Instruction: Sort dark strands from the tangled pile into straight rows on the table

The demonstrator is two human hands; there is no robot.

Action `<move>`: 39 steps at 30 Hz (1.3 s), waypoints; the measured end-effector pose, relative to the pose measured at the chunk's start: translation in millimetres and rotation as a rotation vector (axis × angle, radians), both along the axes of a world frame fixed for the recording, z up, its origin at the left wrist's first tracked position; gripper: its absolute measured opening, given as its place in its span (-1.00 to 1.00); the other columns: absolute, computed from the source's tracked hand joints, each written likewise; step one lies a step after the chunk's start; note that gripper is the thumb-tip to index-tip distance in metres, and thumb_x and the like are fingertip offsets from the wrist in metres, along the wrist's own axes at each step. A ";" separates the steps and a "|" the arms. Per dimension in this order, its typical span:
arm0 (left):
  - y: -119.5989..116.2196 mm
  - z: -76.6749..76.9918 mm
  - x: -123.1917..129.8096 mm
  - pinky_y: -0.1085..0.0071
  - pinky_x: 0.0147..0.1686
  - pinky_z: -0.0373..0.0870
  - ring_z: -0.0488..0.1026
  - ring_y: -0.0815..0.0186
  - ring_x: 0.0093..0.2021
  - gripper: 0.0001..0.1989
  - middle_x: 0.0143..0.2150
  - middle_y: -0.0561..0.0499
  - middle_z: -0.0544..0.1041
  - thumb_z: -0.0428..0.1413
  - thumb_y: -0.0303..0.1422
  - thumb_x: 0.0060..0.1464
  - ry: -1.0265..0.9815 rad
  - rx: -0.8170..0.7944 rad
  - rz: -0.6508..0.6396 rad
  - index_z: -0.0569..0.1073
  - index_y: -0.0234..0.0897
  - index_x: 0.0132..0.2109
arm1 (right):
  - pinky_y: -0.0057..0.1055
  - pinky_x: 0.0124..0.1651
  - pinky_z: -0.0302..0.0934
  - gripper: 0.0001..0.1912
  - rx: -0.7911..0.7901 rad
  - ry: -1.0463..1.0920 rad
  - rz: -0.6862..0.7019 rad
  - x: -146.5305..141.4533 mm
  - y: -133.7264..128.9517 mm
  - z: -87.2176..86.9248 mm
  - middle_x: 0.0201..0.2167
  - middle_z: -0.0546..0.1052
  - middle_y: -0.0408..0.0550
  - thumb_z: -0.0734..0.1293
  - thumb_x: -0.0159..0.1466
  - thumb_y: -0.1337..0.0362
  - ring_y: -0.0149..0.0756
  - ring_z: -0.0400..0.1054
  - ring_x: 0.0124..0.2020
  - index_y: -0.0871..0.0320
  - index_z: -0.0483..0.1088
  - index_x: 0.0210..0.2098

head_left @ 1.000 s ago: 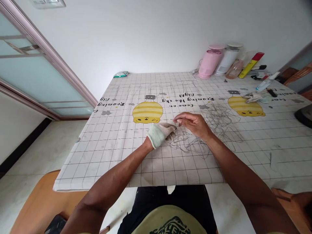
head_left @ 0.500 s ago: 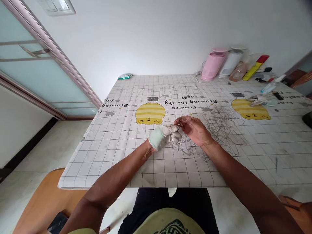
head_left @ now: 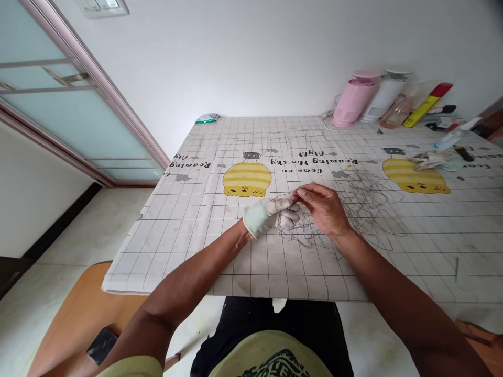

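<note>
Tangle of dark strands [head_left: 365,201], work unfinished

The work looked partway along: scattered strands [head_left: 271,139] lay spread over the far part of the table [head_left: 165,262], while most remained in the tangle, which sat beside and beyond the bare right hand [head_left: 326,209], with part of it under both hands. The right hand's thumb and forefinger were pinched together on one thin strand [head_left: 283,196], which ran out to the left. The gloved left hand [head_left: 280,213] met it at the fingertips, thumb and forefinger closed, seemingly on that same strand, other fingers curled in.
</note>
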State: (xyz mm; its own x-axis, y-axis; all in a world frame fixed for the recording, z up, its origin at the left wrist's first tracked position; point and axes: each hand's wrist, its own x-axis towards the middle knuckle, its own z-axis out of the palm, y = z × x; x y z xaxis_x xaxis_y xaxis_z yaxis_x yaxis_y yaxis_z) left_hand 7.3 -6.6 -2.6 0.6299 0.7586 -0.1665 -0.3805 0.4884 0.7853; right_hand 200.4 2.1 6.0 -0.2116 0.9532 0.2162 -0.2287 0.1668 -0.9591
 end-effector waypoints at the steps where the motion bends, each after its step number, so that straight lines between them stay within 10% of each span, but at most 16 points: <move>1: 0.4 2.6 -1.1 0.46 -0.41 0.38 0.33 0.42 -0.41 -0.58 -0.37 0.09 0.34 0.45 -0.09 0.09 0.007 0.029 0.009 0.48 -0.27 -0.18 | -0.10 0.05 0.48 -0.79 0.000 -0.005 -0.013 1.4 0.6 0.5 -0.28 0.67 -0.05 0.61 0.29 0.05 -0.16 0.57 -0.18 0.04 0.69 -0.24; 9: 9.4 31.1 -26.1 0.32 -0.07 0.58 0.66 0.25 -0.20 -0.63 -0.19 -0.14 0.71 0.11 -0.10 0.39 0.508 0.293 0.442 0.60 -0.35 -0.04 | -0.14 -0.04 0.47 -0.80 0.063 -0.092 -0.032 12.5 3.4 3.6 -0.30 0.64 -0.06 0.57 0.33 0.06 -0.20 0.53 -0.25 0.05 0.69 -0.22; 14: -5.2 54.7 -20.1 0.42 -0.08 0.50 0.64 0.25 -0.13 -0.67 -0.18 -0.01 0.72 0.24 -0.18 0.26 0.835 0.492 0.318 0.65 -0.24 0.06 | -0.24 -0.15 0.44 -0.79 0.091 -0.264 0.009 4.2 -5.7 7.2 -0.36 0.62 -0.08 0.52 0.38 0.05 -0.22 0.50 -0.28 0.04 0.69 -0.22; 19: -9.6 45.1 -7.4 0.44 -0.29 0.36 0.50 0.34 -0.32 -0.75 -0.30 0.10 0.66 0.12 -0.37 0.27 0.994 0.701 0.155 0.70 -0.11 -0.09 | -0.28 -0.21 0.40 -0.75 0.027 -0.299 0.074 -1.4 -8.7 4.4 -0.39 0.60 -0.07 0.52 0.38 0.03 -0.24 0.48 -0.31 0.08 0.66 -0.26; 27: -2.0 29.0 -5.8 0.44 -0.12 0.47 0.59 0.30 -0.27 -0.67 -0.31 0.08 0.68 0.14 -0.36 0.32 1.102 0.597 0.419 0.69 -0.09 0.12 | -0.26 -0.15 0.42 -0.77 -0.228 0.011 0.311 -1.0 -5.9 -3.6 -0.34 0.55 -0.09 0.55 0.35 0.07 -0.28 0.47 -0.33 0.11 0.61 -0.23; 33: 4.2 10.0 -12.6 0.44 -0.04 0.44 0.60 0.30 -0.17 -0.78 -0.17 0.07 0.72 0.20 -0.37 0.28 1.156 0.805 0.460 0.72 -0.07 -0.02 | -0.32 -0.27 0.36 -0.75 -0.252 -0.032 0.353 -3.3 -9.1 -6.4 -0.48 0.48 -0.15 0.53 0.36 0.05 -0.31 0.39 -0.41 0.12 0.64 -0.21; 39: -1.8 23.6 -15.6 0.42 -0.08 0.46 0.61 0.27 -0.20 -0.79 -0.31 0.07 0.68 0.22 -0.39 0.27 1.154 0.812 0.540 0.74 -0.05 -0.08 | -0.31 -0.20 0.34 -0.78 -0.273 0.062 0.401 -1.4 -7.4 -3.7 -0.51 0.35 -0.21 0.54 0.36 0.10 -0.35 0.30 -0.41 0.12 0.61 -0.29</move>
